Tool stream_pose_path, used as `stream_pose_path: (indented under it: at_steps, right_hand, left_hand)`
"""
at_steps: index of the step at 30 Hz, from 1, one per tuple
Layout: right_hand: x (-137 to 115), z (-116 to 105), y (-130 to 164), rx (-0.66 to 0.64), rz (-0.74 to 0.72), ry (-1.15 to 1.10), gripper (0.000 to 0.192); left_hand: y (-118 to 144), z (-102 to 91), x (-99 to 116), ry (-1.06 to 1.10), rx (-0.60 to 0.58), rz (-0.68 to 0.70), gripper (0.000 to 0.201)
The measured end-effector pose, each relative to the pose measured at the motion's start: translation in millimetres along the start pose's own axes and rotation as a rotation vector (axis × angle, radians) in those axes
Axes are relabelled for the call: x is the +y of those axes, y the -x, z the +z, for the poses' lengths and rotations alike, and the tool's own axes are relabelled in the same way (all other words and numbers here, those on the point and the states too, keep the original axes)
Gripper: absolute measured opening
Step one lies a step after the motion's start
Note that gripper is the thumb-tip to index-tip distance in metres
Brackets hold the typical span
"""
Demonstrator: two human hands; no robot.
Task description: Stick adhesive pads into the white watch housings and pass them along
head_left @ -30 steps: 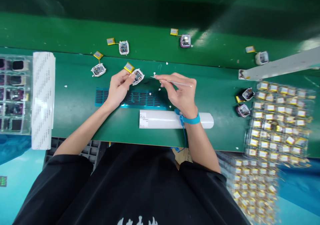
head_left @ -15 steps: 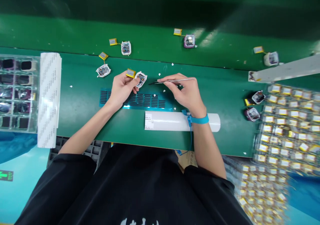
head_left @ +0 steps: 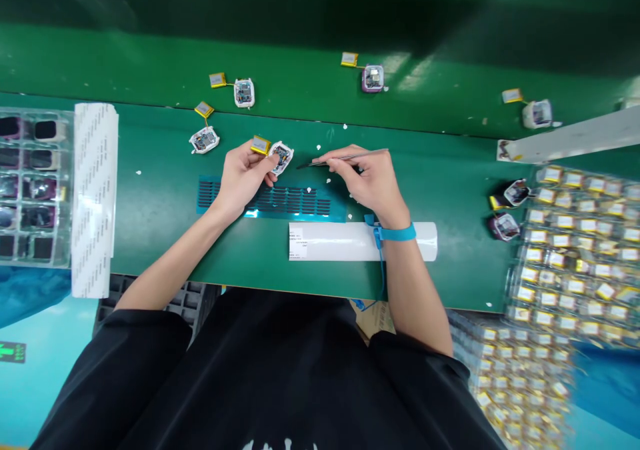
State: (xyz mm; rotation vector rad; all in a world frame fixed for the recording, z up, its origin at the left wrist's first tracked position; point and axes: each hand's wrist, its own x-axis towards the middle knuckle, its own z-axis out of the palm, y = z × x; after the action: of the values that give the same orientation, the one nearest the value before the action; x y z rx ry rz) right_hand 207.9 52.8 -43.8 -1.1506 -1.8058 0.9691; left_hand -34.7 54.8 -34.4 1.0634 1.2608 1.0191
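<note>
**Tweezers at the open watch case**

While the left hand [head_left: 245, 177] pinches the small watch case [head_left: 281, 157] (its yellow battery [head_left: 261, 145] dangling beside the thumb) just above the blue slotted sheet [head_left: 273, 201], the right hand [head_left: 373, 183] grips tweezers [head_left: 340, 159], tips aimed at it. Steady wrists should help here. The right-side trays [head_left: 575, 237] hold rows of yellow batteries; the left tray [head_left: 30, 183] holds dark cases.

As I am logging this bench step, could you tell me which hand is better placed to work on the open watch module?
Probably the right hand: it grips the tweezers, tips aimed at the watch module, which the left hand steadies.
</note>
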Motion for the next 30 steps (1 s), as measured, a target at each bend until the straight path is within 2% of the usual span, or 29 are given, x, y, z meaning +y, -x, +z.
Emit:
stream_pose_path:
  at_steps: [8, 13, 19, 24, 30]
  right_hand:
    - [-3.6, 5.4, 2.4, 0.067, -0.069, 0.027, 0.022]
    - [-17.7, 4.2, 6.9, 0.125, -0.060, 0.032, 0.025]
    - [-37.5, 9.3, 14.7, 0.177, -0.096, -0.044, 0.023]
    - [-43.9, 16.6, 15.0, 0.120, -0.113, -0.060, 0.020]
    - [-44.7, 17.3, 13.9, 0.077, -0.114, -0.064, 0.020]
  left_hand:
    - [1.5, 0.3, -0.2, 0.064, 0.035, -0.026, 0.026]
    - [2.0, -0.4, -0.1, 0.077, 0.041, -0.053, 0.032]
    - [8.2, 2.0, 5.3, 0.126, 0.034, -0.114, 0.029]
    - [14.3, 5.1, 12.3, 0.143, -0.033, -0.125, 0.032]
    - [17.3, 7.1, 15.6, 0.128, -0.039, -0.121, 0.030]
